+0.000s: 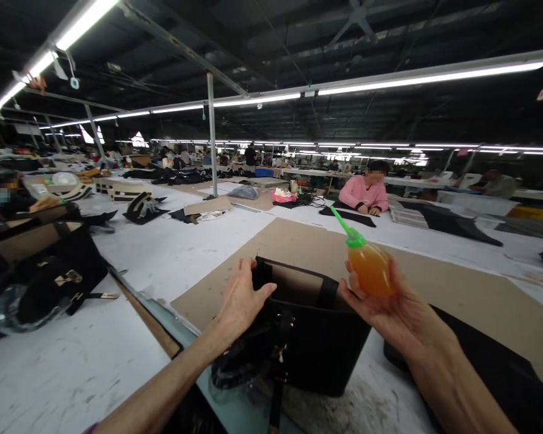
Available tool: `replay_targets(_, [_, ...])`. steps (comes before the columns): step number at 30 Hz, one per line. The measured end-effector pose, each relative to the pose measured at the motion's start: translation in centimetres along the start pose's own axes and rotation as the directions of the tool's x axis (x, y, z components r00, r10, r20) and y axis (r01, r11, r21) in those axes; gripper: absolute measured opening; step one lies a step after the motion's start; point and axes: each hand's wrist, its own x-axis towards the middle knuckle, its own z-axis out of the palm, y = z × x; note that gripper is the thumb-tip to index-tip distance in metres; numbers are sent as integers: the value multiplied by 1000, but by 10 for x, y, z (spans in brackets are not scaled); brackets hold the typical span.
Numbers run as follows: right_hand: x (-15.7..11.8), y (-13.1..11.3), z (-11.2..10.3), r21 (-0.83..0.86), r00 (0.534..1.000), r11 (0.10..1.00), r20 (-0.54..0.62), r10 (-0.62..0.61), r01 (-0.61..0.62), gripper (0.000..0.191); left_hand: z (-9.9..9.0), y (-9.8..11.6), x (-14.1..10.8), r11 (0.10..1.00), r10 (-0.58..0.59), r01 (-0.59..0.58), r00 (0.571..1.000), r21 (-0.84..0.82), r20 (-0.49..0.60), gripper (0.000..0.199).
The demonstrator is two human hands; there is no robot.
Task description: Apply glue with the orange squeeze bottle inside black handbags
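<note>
A black bag (321, 343) with an open top and tan lining stands on the table in front of me. My left hand (242, 298) is on the bag's left upper edge, thumb and fingers around the rim. In my right hand (389, 307) is a squeeze bottle (371, 268) of orange liquid, its green nozzle pointing up and to the left. The fingertips of that hand are close to the bag's right rim; whether they touch it, I cannot tell. Metal fittings and a strap hang on the bag's front.
More black bags (45, 265) stand at the left. Brown card (276, 241) covers part of the white table (163, 247). Black material (489, 367) lies at the right. Across the table sits a person in pink (365, 191); another person is at the far left edge.
</note>
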Motion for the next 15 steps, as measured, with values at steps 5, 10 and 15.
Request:
replay_targets(5, [-5,-4,-3,24,999,999,-27,26,-25,21,7,-3,23,981,-39,43,999,191,-25,55])
replay_targets(10, [-9,-5,1,50,997,998,-67,43,-40,16,9,-13,40,841,-50,34,999,539,14,53])
replay_targets(15, [-11,-2,0,104,998,993,-27,58,-55,9,21,-31,47,864,-157,57,974,499,161,65])
